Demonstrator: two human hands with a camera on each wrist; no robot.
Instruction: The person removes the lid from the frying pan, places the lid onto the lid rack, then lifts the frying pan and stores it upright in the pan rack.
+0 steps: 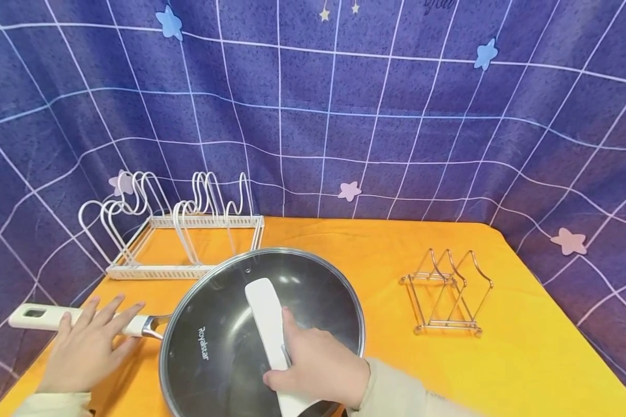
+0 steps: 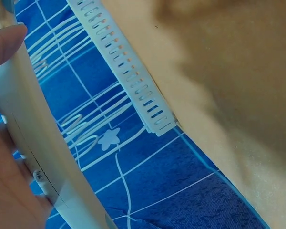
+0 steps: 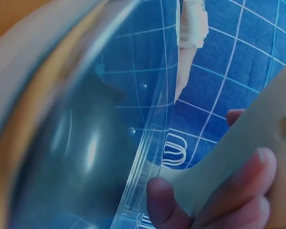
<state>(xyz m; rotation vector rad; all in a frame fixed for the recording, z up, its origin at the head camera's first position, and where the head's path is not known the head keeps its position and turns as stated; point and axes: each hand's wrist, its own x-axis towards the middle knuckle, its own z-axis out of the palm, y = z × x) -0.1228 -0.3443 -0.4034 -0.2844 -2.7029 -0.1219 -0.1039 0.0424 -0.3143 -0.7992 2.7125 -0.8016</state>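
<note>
A dark pan covered by a glass lid [image 1: 214, 307] marked "Royalstar" fills the lower middle of the head view. My right hand [image 1: 318, 362] grips the long white lid handle [image 1: 267, 318], which lies across the lid's centre. The thumb and fingertips curl round this handle in the right wrist view. My left hand [image 1: 91, 344] rests on the cream pan handle [image 1: 39, 316], fingers spread and mostly straight across it. Up close, the left wrist view shows the pan handle [image 2: 35, 124] against the palm, with the thumb near its upper end.
Behind the pan, a white wire rack [image 1: 162, 272] with upright loops stands at the back left. A smaller metal rack [image 1: 448, 324] sits on the right. Both are on an orange tablecloth [image 1: 532, 347], backed by a blue gridded curtain [image 1: 313, 116] with star shapes.
</note>
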